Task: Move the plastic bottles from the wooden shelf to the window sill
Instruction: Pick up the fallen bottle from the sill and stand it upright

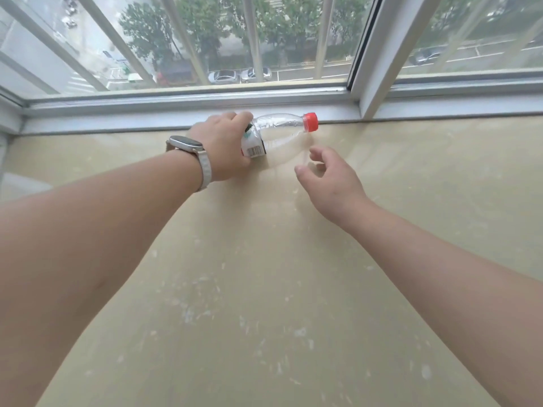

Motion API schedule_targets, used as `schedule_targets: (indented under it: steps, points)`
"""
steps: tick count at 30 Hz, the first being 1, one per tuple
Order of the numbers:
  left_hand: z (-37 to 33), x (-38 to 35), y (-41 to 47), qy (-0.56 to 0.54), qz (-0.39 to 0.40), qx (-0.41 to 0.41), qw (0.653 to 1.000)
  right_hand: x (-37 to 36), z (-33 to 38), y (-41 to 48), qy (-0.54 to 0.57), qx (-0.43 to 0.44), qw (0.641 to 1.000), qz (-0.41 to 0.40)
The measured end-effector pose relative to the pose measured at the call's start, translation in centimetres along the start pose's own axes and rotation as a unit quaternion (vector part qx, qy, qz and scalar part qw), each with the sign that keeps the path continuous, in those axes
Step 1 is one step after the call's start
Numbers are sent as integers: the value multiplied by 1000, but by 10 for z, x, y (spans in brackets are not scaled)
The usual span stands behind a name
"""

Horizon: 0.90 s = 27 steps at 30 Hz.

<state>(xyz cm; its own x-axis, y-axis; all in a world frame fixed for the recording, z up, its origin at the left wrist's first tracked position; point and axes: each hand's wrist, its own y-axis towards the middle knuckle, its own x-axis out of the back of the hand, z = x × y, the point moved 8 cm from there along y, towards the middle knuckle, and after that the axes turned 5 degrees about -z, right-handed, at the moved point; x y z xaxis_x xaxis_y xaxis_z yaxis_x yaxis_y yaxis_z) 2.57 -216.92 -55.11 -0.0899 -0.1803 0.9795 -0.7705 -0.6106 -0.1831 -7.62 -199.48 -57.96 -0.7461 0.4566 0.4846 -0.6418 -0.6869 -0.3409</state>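
Clear bottle (279, 136) lay tilted at the sill (264, 259); your left hand (226, 148) gripped its base for placement, right hand (332, 183) hovered open, empty.

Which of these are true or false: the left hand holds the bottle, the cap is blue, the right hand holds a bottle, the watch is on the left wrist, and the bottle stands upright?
1. The left hand holds the bottle. True.
2. The cap is blue. False: it is red.
3. The right hand holds a bottle. False: it is open and empty.
4. The watch is on the left wrist. True.
5. The bottle stands upright. False: it is tipped on its side over the sill.
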Motion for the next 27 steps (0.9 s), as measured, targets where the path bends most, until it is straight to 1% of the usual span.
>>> schedule_targets:
  steps: [3,6,7,8,10,12,15,17,23,27]
  points:
    - [-5,1,-21,-127,-9,50,991,-6,2,-12,15,1,1000,13]
    - [-15,11,-47,-281,-16,95,955,-11,4,-28,43,-11,999,23]
    - [-18,15,-57,-333,-18,108,936,-12,6,-33,57,-16,998,26]
    - [-20,17,-67,-395,-15,122,910,-13,9,-39,71,-19,997,30]
    - [-22,17,-88,-515,-6,152,843,-15,17,-52,86,-13,995,42]
    - [-19,16,-109,-578,-8,164,799,-18,26,-66,97,-2,993,59]
    - [-13,15,-143,-641,-14,173,747,-26,39,-92,110,11,990,89]
    - [-7,17,-167,-663,-22,172,728,-34,46,-109,116,11,988,105]
    - [23,29,-235,-685,-70,165,706,-75,65,-159,171,-28,970,168]
    - [47,36,-284,-686,-106,183,697,-111,77,-193,191,-36,958,210]
